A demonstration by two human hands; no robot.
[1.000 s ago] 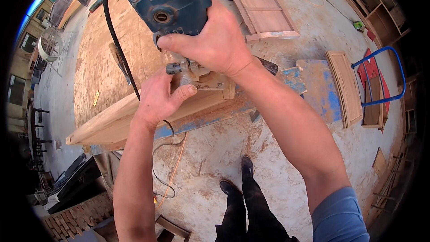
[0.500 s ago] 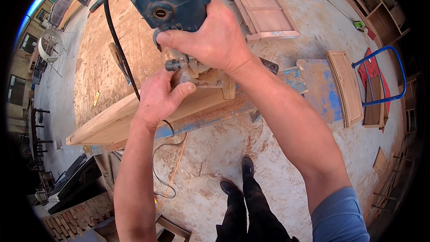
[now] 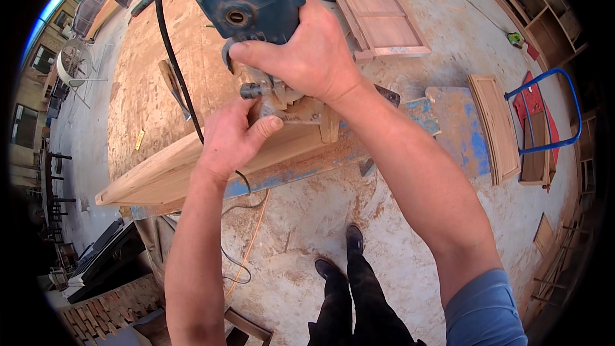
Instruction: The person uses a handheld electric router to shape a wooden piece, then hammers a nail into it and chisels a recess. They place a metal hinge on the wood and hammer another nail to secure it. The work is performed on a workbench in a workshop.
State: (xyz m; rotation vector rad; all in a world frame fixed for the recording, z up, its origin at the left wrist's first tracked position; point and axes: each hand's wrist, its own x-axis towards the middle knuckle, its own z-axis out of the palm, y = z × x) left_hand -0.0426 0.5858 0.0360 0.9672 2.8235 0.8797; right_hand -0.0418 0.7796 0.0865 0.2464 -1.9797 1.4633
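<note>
Slight rightward drift in view since half a second ago: blue power tool, black cord and both hands all sit a touch further right; background shifts a little too, so part of this may be head motion. Tool stands over the wooden panel, base plate at its upper edge, near the panel's right end. Right hand is wrapped round the motor body, thumb across the near side, fingers hidden behind; a high hold, probably to carry the weight and keep the body upright. Left hand is low, thumb extended against the base, fingers beside the black knob and mostly out of sight; cannot tell whether they pinch anything. Likely there to steady the base on so narrow a support. Panel lies along the near side of the surface, presumably for reach from where the person stands. Cord hangs left of the tool, passing behind the left wrist. Yellow strip lies on the surface, apart from both hands.
</note>
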